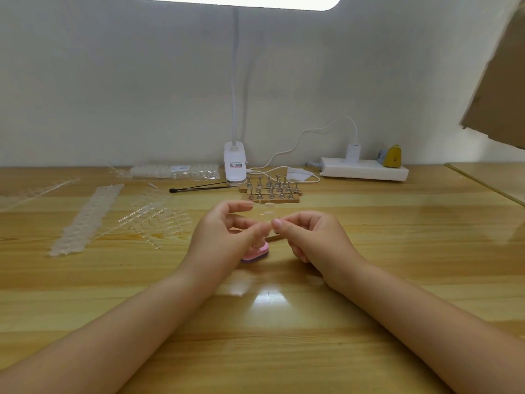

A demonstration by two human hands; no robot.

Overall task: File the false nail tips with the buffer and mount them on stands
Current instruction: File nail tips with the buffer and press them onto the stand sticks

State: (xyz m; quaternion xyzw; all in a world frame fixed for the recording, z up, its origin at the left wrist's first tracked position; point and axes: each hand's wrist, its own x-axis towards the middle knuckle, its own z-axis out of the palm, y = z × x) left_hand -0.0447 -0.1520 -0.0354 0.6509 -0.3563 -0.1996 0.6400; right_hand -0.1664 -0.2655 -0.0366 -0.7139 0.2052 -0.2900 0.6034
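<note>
**Bright lamp overhead, soft focus, bowed edges**

Your light comes from the lamp panel [237, 1] at the far top, blown out to pure white. It throws a glare patch on the glossy counter [267, 301] near you. Shadows are faint and short. The whole picture is slightly soft, and the wide lens bends the counter's far edge.

Two hands: left hand [224, 237], right hand [315, 240]. One pink buffer [257, 253]. One clip lamp [234, 166]. One power strip [365, 169]. Two wooden stand bases [270, 194]; metal stands too many to count.
</note>
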